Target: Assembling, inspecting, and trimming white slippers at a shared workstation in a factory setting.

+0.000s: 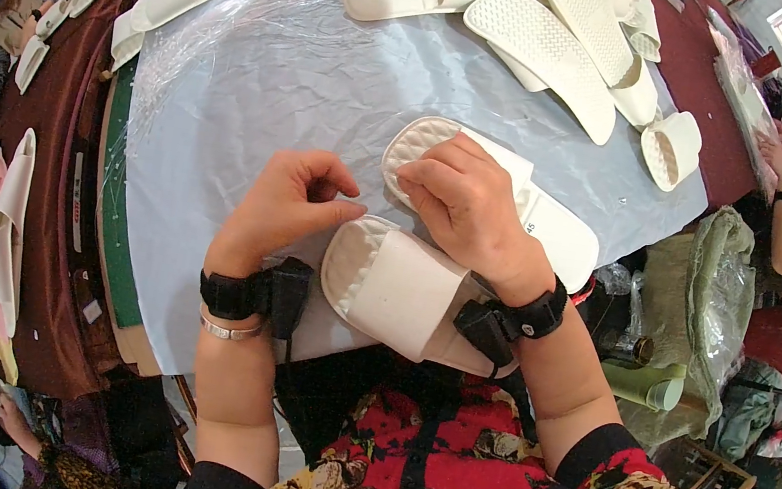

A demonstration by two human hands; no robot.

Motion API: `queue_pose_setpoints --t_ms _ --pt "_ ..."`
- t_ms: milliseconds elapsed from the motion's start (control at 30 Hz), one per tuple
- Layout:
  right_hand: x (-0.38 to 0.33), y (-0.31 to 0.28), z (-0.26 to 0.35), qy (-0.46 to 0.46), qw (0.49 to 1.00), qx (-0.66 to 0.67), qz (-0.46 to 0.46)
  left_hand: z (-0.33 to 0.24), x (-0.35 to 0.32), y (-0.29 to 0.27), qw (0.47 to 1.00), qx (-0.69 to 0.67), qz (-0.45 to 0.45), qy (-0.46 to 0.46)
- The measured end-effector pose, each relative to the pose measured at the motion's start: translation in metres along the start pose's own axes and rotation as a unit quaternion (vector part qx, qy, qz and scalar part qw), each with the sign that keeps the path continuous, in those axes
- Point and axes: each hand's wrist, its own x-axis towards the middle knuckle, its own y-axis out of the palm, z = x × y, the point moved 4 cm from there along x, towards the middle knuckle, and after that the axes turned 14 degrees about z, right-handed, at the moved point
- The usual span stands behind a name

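Note:
Two white slide slippers lie side by side on the covered table in front of me, toe ends toward the left. The nearer slipper (409, 293) has a wide smooth strap and a quilted footbed showing at its toe. My left hand (286, 204) hovers by that toe, thumb and forefinger curved with a gap between them, nothing visible in it. Over the farther slipper (559, 239) is my right hand (472, 211), its fingers pinched together above the toe. Whatever those fingertips hold, if anything, is too small to make out. Dark straps with small black boxes circle both wrists.
A pile of white slippers (551, 51) covers the far right of the table. Another slipper (670, 150) lies below it, and clear threads (231, 28) spread at the far left. At right stand a sack (693, 320) and a green bottle (648, 386); other people work on both sides.

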Motion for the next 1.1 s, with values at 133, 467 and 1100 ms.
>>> queue_pose_setpoints --t_ms 133,467,1100 --pt "-0.003 0.0 -0.004 0.001 1.0 -0.004 -0.004 -0.002 -0.008 -0.001 0.986 0.132 0.031 -0.094" --pt "0.0 0.002 -0.001 -0.001 1.0 -0.011 -0.001 -0.015 -0.008 0.001 0.966 0.227 -0.12 0.037" --pt "0.0 0.001 -0.001 0.001 1.0 -0.006 0.002 -0.005 -0.005 0.001 0.991 0.002 -0.129 0.044"
